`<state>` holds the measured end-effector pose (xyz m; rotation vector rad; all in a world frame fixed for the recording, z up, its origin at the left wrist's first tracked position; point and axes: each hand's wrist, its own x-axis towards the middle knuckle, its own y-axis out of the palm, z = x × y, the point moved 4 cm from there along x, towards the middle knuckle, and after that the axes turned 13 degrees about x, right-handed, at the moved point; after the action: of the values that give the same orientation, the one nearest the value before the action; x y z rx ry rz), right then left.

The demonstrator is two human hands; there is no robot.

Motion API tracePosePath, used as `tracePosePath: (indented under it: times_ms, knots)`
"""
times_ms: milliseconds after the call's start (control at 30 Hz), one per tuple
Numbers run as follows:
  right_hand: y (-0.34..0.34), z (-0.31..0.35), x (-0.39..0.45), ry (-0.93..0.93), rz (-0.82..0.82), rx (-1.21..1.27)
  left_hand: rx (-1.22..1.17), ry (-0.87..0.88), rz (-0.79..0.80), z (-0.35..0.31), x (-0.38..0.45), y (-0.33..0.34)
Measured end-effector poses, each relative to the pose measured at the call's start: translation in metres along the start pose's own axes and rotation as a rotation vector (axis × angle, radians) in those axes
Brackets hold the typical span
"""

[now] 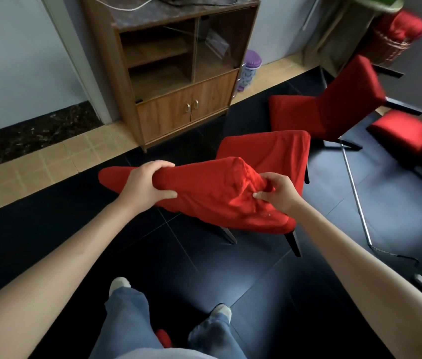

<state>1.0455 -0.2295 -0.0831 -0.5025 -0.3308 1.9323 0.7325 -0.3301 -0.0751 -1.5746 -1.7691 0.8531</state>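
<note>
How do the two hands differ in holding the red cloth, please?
The left hand wraps its fingers over a thick fold of the cloth, thumb beneath; the right hand pinches a small bunch with its fingertips. The left hand holds nearer the cloth's left end, the right hand nearer its right. Both hold the same cloth above a chair.

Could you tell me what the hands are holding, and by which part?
The left hand grips the red cloth cover by its bunched upper edge; the right hand pinches a fold near its right end.
</note>
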Motion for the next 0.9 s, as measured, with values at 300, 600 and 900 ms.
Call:
tracePosePath:
  times_ms: [300,600,900]
  knots:
    - [-0.065,-0.011,-0.032,0.051,0.016,0.131,0.002,0.029,-0.016,-0.065,0.005,0.023]
    - [-0.13,0.01,-0.09,0.118,0.106,0.542,0.092,0.174,0.01,-0.145,-0.001,0.06]
    - [-0.199,0.001,-0.13,-0.012,-0.037,0.28,0.237,0.179,0.017,-0.161,0.017,0.077]
